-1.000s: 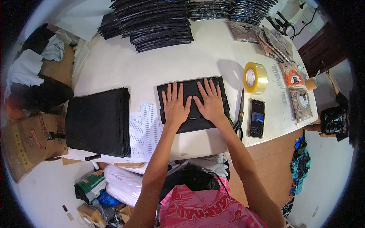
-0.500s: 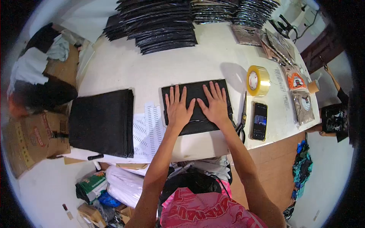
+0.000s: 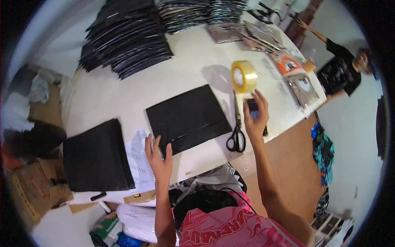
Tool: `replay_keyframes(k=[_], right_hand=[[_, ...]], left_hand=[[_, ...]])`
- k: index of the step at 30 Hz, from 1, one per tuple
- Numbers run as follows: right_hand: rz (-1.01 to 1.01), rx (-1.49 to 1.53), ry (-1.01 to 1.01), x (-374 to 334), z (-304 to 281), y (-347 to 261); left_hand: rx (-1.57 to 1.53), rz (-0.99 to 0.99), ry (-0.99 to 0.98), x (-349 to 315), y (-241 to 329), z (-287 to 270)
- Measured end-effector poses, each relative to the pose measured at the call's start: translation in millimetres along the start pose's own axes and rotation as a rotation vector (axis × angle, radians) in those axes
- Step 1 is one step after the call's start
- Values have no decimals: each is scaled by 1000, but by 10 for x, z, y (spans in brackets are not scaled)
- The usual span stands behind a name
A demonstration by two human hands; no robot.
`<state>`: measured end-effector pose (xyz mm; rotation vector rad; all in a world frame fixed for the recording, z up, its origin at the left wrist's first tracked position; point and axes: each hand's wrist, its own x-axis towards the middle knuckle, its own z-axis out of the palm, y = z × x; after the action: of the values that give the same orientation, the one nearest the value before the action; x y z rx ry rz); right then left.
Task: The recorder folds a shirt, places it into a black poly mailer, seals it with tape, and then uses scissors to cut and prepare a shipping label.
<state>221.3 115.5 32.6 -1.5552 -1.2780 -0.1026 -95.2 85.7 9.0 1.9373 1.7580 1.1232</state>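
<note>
A flat black packet [image 3: 189, 113] with a folded-over strip lies on the white table in front of me. At its lower left corner is my left hand [image 3: 159, 162], fingers spread, partly over the printed label sheets [image 3: 138, 158]; whether the thumb touches the packet I cannot tell. To the right, my right hand [image 3: 257, 117] is over a phone [image 3: 252, 106], fingers apart and curved, covering much of it. Between that hand and the packet lie black-handled scissors [image 3: 236, 133]. A roll of clear yellowish tape [image 3: 243, 77] stands just beyond the fingertips.
A stack of flat black sheets or bags [image 3: 96, 158] lies at the left. Tall piles of black packets [image 3: 131, 41] line the back of the table [image 3: 193, 72]. Brown packaged goods [image 3: 302, 90] sit along the right edge. Beyond it is another person [image 3: 339, 70].
Both hands have come off the packet, where they lay flat: the left to its lower left corner, the right over to the phone. The view has turned, and the person at right shows more.
</note>
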Motion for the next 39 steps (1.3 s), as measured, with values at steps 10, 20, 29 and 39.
replay_keyframes(k=[10,20,29,39], right_hand=[[539,504,-262,550,-69,825],[725,906,-555,1040,194,860],[847,1349,-712,1093,-194,127],[1104,1527,-1048,-213,-239,-764]], left_hand=[[-82,30,-97,10,296,91],[-98,37,-177,-16,382,87],[-206,37,-169,16,608,-54],[-459,-42,-445,-257,729,-332]])
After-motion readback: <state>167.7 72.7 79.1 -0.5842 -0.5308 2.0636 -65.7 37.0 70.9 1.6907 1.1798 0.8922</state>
